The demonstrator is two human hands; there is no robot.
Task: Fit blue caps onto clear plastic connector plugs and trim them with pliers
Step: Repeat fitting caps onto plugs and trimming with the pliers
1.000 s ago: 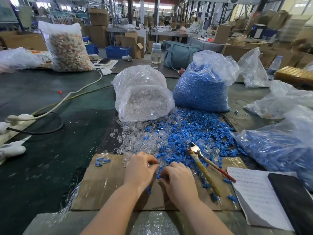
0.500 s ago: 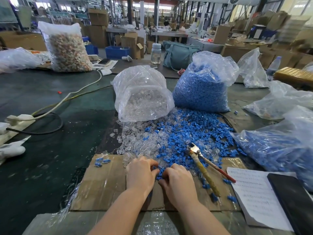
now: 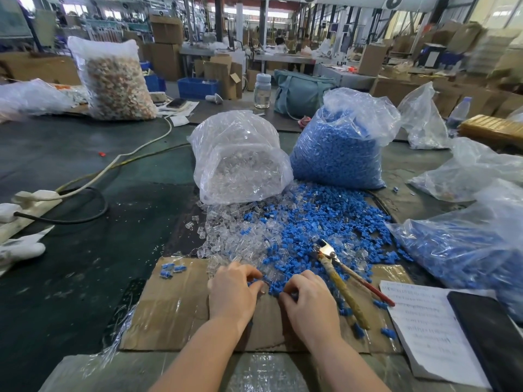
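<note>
Both hands have eased forward into the near edge of the mixed pile since 1 second ago, the left hand point(image 3: 232, 292) lowering from a raised pinch to rest on the cardboard sheet point(image 3: 167, 312). This reads as part selection or cap fitting; trimming has not begun, since the pliers point(image 3: 339, 275) lie untouched just right of the right hand point(image 3: 308, 301).

Left fingers are curled, thumb and forefinger pinching a small clear piece with blue beside it. Right fingers are curled into the blue caps point(image 3: 325, 222); whether they hold 1 cannot be told.

Clear plugs point(image 3: 235, 236) lie spilled at the worktop's middle, below their bag point(image 3: 240, 159). A few capped pieces point(image 3: 169, 270) sit at the cardboard's far left corner.

Fingertips of both hands are hidden by knuckles. Whether a cap is seated on the pinched plug cannot be determined.
</note>
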